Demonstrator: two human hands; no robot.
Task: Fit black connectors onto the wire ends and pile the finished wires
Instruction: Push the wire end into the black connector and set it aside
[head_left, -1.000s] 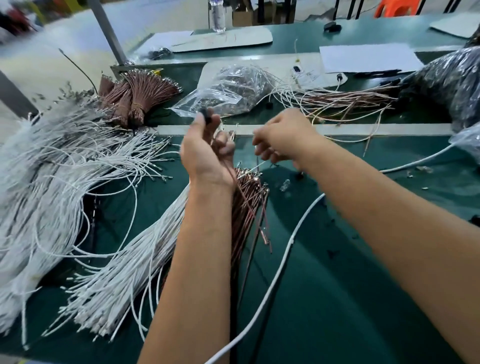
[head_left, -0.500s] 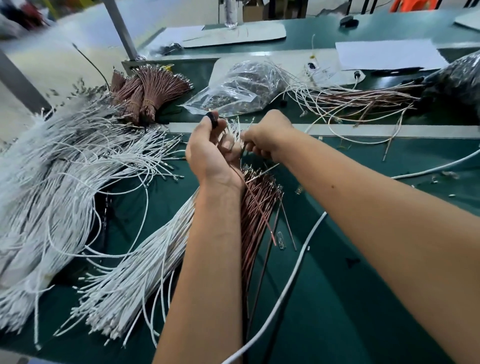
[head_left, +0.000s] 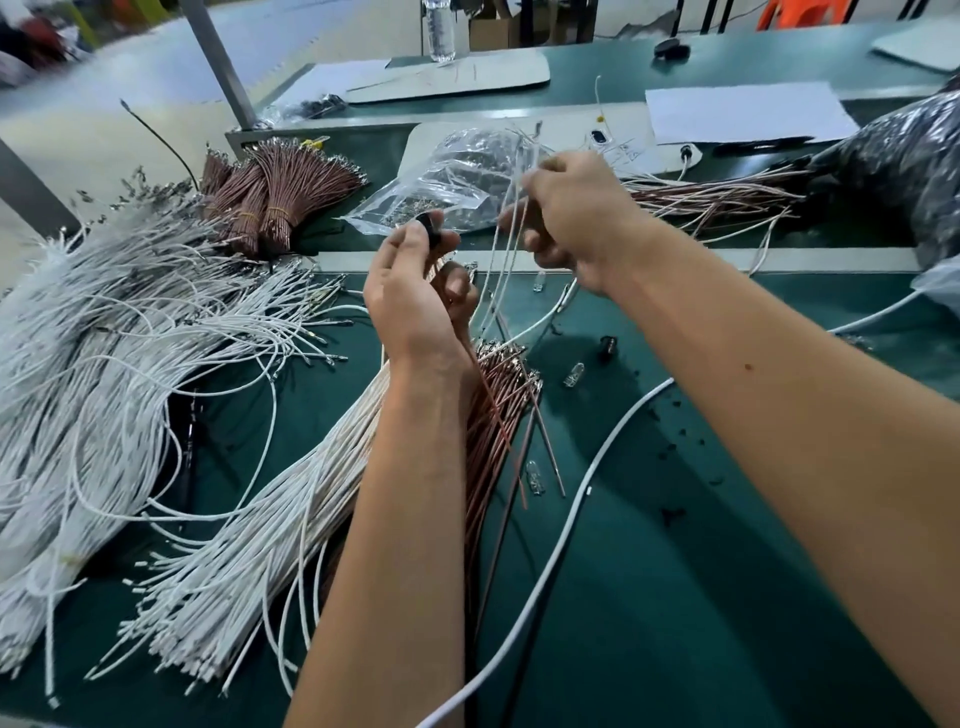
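1. The left hand (head_left: 415, 306) is raised over the green worktop (head_left: 675, 597); its grip is closed, thumb and forefinger pinching a small black connector (head_left: 427, 228) at the fingertips, with a brown wire (head_left: 493, 415) trailing down from the palm.
2. The right hand (head_left: 576, 213), just right of the black connector and a little higher, has its fingers curled in a closed grip on thin white wires (head_left: 511, 254) that hang down between the two hands.
3. Below the black connector, under the left wrist, a bundle of brown wires (head_left: 498, 395) lies on the worktop, a bundle of white wires (head_left: 249, 561) beside it on the left.
4. Far left of the black connector spreads a large heap of white wires (head_left: 88, 353).
5. Beyond the black connector lies a clear plastic bag (head_left: 457, 176); left of the bag stand tied brown wire bunches (head_left: 270, 192).
6. Right of the black connector, behind the right forearm, is a pile of mixed brown and white wires (head_left: 717, 197).
7. A thick white cable (head_left: 587, 493) crosses the worktop below the right forearm.
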